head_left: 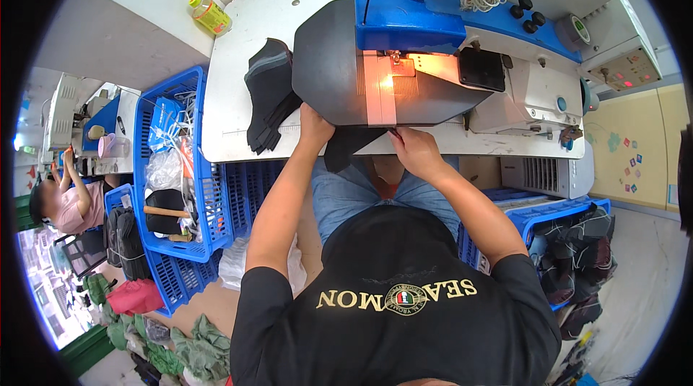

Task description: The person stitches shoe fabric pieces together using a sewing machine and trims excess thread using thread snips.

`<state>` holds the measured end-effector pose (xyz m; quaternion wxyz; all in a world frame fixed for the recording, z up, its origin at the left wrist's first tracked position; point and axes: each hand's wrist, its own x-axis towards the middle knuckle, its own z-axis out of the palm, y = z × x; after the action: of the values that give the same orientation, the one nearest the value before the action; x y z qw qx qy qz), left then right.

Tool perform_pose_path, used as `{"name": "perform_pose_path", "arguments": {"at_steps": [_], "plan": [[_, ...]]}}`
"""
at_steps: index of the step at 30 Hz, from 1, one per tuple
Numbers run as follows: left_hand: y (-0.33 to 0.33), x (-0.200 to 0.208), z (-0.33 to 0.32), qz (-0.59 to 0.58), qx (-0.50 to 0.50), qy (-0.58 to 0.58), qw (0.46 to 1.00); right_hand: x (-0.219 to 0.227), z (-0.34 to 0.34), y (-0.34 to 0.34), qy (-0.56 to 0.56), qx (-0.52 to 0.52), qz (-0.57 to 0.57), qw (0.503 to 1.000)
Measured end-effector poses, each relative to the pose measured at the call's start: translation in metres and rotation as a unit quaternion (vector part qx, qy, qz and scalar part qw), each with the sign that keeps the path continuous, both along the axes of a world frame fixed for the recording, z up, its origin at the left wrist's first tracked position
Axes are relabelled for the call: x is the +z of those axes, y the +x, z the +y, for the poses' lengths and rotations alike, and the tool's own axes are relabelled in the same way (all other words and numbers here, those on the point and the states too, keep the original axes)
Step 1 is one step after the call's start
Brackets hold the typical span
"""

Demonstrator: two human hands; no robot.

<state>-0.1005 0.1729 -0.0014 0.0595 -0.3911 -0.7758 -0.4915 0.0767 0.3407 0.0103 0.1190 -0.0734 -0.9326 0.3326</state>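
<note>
A dark, pointed piece of fabric (pixel 349 148) hangs over the table's near edge, just in front of the sewing machine's grey plate (pixel 323 61). My left hand (pixel 315 129) is closed at the fabric's left side, its fingertips partly hidden. At the opposite corner, my right hand (pixel 417 150) pinches the fabric between thumb and fingers. Beyond both hands stands the blue sewing machine head (pixel 411 25), its lamp lighting the needle area and a pale strip (pixel 380 90) on the plate. Left of the plate lies a stack of dark fabric pieces (pixel 271 93).
Blue plastic crates (pixel 214 205) holding bags and a wooden-handled tool stand left of the white table (pixel 253 18). A bottle (pixel 211 16) is at the back left. Another blue crate (pixel 538 220) with dark bundles sits at right. A co-worker (pixel 76 205) sits far left.
</note>
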Motion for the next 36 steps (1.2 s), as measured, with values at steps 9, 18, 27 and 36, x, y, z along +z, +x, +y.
{"name": "perform_pose_path", "arguments": {"at_steps": [9, 18, 27, 36], "plan": [[0.008, -0.007, 0.005, -0.022, 0.012, 0.049, 0.998, -0.004, -0.010, -0.021, -0.531, -0.130, -0.060, 0.836], [0.013, 0.011, 0.002, -0.176, 0.003, 0.105, 0.979, -0.011, -0.003, -0.030, -0.562, -0.160, -0.092, 0.806], [0.009, 0.016, -0.049, -0.244, 0.141, 0.309, 0.909, -0.038, -0.003, -0.034, -0.055, -0.081, 0.229, 0.969], [0.030, 0.119, -0.051, 0.042, -0.103, 0.105, 0.988, 0.064, -0.038, 0.017, -0.229, 0.020, 0.213, 0.950]]}}
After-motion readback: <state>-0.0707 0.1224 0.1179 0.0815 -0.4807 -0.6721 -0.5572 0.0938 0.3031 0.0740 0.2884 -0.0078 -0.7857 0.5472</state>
